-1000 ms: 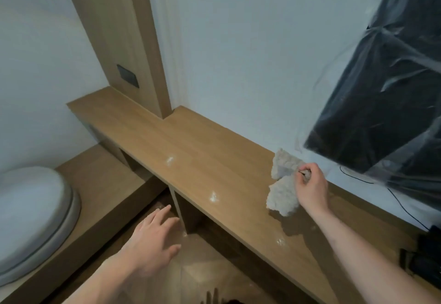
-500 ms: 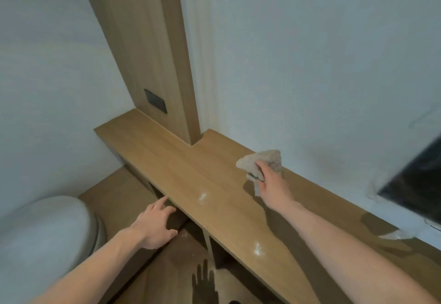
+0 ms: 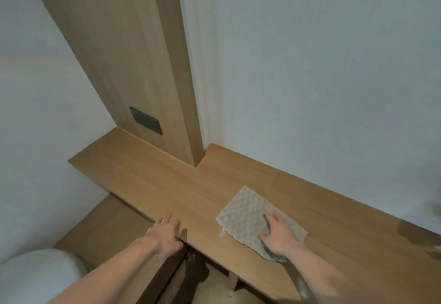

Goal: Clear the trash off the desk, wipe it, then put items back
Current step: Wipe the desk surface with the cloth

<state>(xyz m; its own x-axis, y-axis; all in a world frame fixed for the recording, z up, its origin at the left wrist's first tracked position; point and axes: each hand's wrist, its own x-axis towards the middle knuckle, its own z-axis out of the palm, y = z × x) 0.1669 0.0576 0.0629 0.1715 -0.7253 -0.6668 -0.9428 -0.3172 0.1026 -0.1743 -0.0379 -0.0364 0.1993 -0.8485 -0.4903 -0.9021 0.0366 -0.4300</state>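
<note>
The right hand (image 3: pixel 278 237) presses flat, fingers spread, on the pale textured rectangular wiping cloth (image 3: pixel 245 215) lying on the light-brown wooden surface (image 3: pixel 167 184), presumably for even contact, while the left hand (image 3: pixel 167 234), fingers relaxed, rests on the front edge, likely for support.

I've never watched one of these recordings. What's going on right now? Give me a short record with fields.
surface: wooden desk, along a white wall
cloth: textured wipe, spread flat on the desk
right hand: palm down, pressing on the wipe
left hand: resting at the desk's front edge, holding nothing
wall fitting: dark plate on the wooden panel
stage: wiping
</note>
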